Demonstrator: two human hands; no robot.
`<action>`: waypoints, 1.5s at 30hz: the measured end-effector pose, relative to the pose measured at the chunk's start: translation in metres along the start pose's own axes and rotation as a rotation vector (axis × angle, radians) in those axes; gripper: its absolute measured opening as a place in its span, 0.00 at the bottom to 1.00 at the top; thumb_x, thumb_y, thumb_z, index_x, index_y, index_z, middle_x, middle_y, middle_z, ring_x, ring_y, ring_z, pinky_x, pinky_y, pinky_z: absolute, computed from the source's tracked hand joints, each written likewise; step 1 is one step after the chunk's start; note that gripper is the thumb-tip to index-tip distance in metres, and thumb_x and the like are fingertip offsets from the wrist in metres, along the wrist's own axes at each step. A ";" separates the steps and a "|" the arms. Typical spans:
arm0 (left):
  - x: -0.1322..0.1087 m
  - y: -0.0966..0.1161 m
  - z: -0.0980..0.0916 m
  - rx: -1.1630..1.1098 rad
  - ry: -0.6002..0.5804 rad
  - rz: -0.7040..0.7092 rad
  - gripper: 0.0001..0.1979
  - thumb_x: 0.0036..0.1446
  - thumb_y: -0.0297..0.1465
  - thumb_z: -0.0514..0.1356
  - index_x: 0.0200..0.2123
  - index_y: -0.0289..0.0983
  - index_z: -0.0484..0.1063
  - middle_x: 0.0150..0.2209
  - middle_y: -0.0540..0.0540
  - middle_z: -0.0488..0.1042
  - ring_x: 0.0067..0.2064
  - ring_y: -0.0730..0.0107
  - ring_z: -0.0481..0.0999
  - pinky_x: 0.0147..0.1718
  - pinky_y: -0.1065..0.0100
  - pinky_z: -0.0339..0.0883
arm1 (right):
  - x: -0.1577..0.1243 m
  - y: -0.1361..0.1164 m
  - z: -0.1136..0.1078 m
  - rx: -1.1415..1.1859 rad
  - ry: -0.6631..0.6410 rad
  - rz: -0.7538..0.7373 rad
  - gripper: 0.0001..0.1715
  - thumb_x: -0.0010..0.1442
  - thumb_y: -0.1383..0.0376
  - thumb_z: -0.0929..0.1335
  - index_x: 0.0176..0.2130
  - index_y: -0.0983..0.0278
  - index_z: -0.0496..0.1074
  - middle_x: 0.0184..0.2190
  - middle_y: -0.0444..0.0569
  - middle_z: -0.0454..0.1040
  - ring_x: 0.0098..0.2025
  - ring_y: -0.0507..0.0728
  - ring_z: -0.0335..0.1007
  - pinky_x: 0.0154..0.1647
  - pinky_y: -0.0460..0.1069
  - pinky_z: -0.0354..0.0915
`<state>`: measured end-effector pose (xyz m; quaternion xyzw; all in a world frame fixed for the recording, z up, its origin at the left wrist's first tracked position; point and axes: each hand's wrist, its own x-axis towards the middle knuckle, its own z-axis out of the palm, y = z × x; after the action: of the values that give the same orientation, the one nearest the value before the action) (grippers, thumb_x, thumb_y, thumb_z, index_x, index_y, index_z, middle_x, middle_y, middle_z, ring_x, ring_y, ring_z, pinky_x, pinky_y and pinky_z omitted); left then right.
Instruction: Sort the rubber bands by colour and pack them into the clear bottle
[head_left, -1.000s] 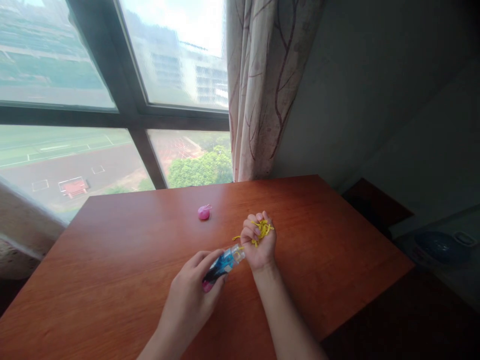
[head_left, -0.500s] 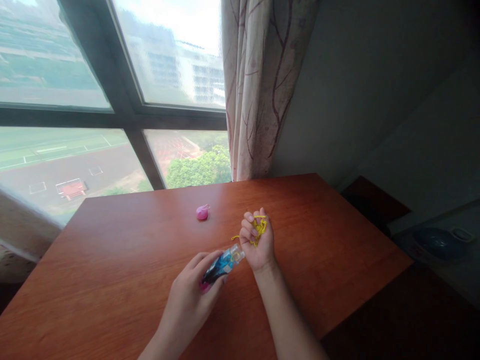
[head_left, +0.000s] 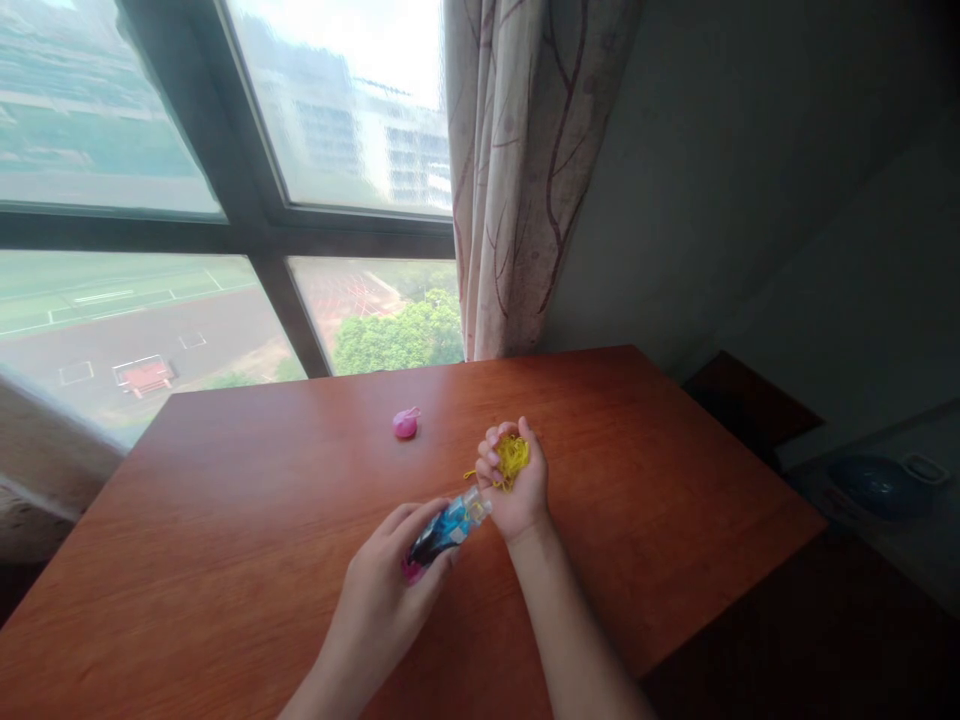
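Observation:
My left hand [head_left: 401, 560] is wrapped round a blue, black and pink object with a clear end [head_left: 448, 528], tilted up to the right. That clear end is close to the base of my right palm. Palm up, my right hand [head_left: 517, 500] has its fingers curled round a bunch of yellow string [head_left: 514, 460]. A short loop of the string sticks out to the left past the fingers. Beyond my hands, a small pink round object [head_left: 405, 424] with a little tip sits on the brown wooden table [head_left: 262, 520].
A window [head_left: 247, 230] stands behind the table, with a patterned curtain [head_left: 517, 180] at its right side. At the far right, a blue item [head_left: 881, 487] lies in the shadow beyond the table edge.
The fingers of my right hand have opened a little, and more of the yellow string shows as a rounder bunch in the palm. My left hand has barely moved.

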<state>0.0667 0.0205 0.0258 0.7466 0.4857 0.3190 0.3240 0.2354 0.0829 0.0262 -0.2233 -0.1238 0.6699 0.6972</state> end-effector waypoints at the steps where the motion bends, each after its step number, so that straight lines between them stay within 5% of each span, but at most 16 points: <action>1: 0.000 0.000 0.000 0.003 0.002 -0.005 0.16 0.58 0.33 0.59 0.50 0.40 0.73 0.47 0.42 0.77 0.46 0.60 0.78 0.45 0.64 0.72 | 0.000 0.000 0.001 -0.002 0.010 -0.001 0.17 0.57 0.53 0.70 0.26 0.62 0.66 0.23 0.40 0.63 0.20 0.46 0.55 0.16 0.41 0.46; 14: 0.006 0.008 0.004 0.112 0.059 -0.028 0.16 0.56 0.32 0.58 0.49 0.40 0.74 0.44 0.43 0.78 0.42 0.60 0.79 0.40 0.65 0.72 | -0.003 0.014 0.005 -0.069 0.056 -0.046 0.27 0.57 0.50 0.71 0.23 0.61 0.55 0.18 0.34 0.52 0.17 0.45 0.46 0.16 0.41 0.47; 23: 0.010 0.005 0.010 0.052 0.104 -0.028 0.17 0.58 0.33 0.58 0.51 0.40 0.73 0.46 0.43 0.77 0.45 0.60 0.78 0.42 0.66 0.71 | -0.014 0.027 0.011 -0.151 0.023 -0.174 0.09 0.58 0.59 0.71 0.36 0.62 0.74 0.26 0.40 0.65 0.28 0.48 0.63 0.29 0.42 0.61; 29: 0.010 0.006 0.011 -0.050 0.146 -0.054 0.17 0.58 0.32 0.59 0.51 0.39 0.72 0.47 0.44 0.75 0.46 0.62 0.77 0.45 0.65 0.70 | -0.019 0.031 0.016 -0.122 -0.037 -0.188 0.10 0.52 0.68 0.67 0.34 0.63 0.77 0.25 0.41 0.68 0.29 0.49 0.64 0.32 0.44 0.62; 45: 0.007 -0.008 0.010 -0.033 0.172 0.090 0.17 0.60 0.31 0.60 0.52 0.39 0.71 0.47 0.43 0.74 0.46 0.64 0.76 0.45 0.68 0.69 | -0.011 0.021 0.010 -0.115 -0.200 0.134 0.07 0.42 0.75 0.69 0.23 0.65 0.76 0.20 0.43 0.69 0.29 0.52 0.69 0.31 0.46 0.63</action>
<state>0.0727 0.0278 0.0153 0.7320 0.4725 0.4041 0.2786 0.2116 0.0737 0.0262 -0.2027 -0.2158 0.7259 0.6208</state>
